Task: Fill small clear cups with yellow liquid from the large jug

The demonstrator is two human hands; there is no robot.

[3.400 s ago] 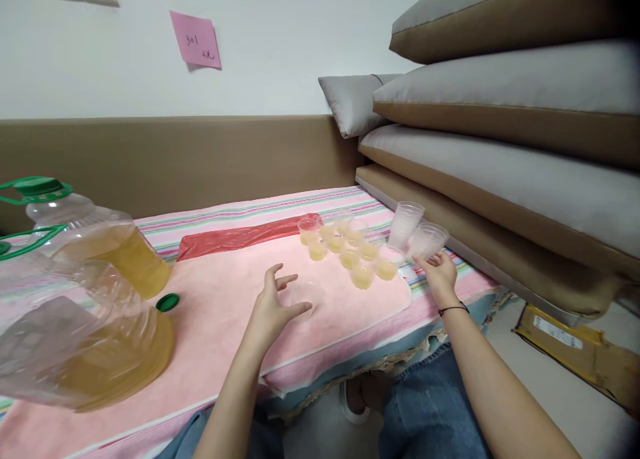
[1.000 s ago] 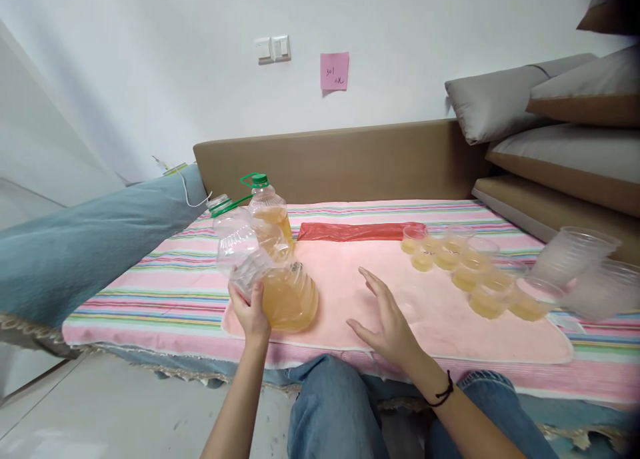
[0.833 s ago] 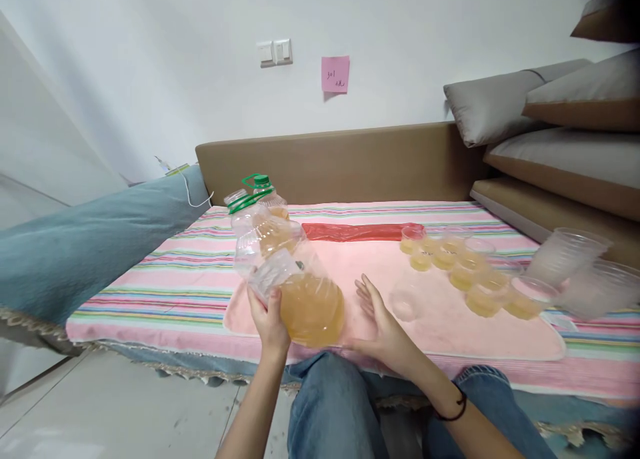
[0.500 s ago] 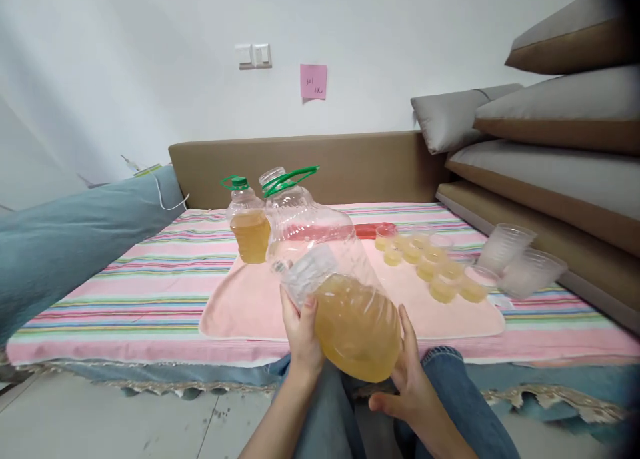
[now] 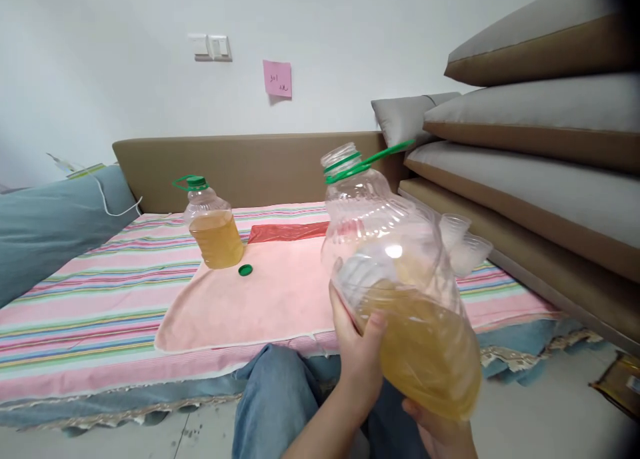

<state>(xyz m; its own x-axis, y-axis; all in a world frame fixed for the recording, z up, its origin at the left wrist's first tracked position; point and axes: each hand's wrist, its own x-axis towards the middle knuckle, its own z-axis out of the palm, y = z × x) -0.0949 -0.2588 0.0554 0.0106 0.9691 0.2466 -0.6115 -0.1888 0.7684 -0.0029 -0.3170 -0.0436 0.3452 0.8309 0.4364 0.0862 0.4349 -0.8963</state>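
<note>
A large clear plastic jug [image 5: 425,352], part full of yellowish liquid, is tilted in front of me, its uncapped mouth up and to the left. A green carrying handle sticks out from its neck. My left hand [image 5: 360,346] is closed around the jug's left side, thumb on the front, beside a whitish label. Beneath the base, my right hand [image 5: 440,429] holds it from below, its fingers largely hidden. A loose green cap [image 5: 245,270] lies on the pink towel [image 5: 240,312].
A second, capped jug [image 5: 217,239] of yellow liquid stands upright at the left. Red plastic [image 5: 287,231] lies behind the towel. Stacked clear cups [image 5: 465,246] lie at the right, near piled cushions [image 5: 530,139]. A brown backboard [image 5: 225,169] runs along the wall.
Both hands have carried the jug rightward and closer, while the view has turned right. The jug now covers the small filled cups, and the green cap has come into sight.
</note>
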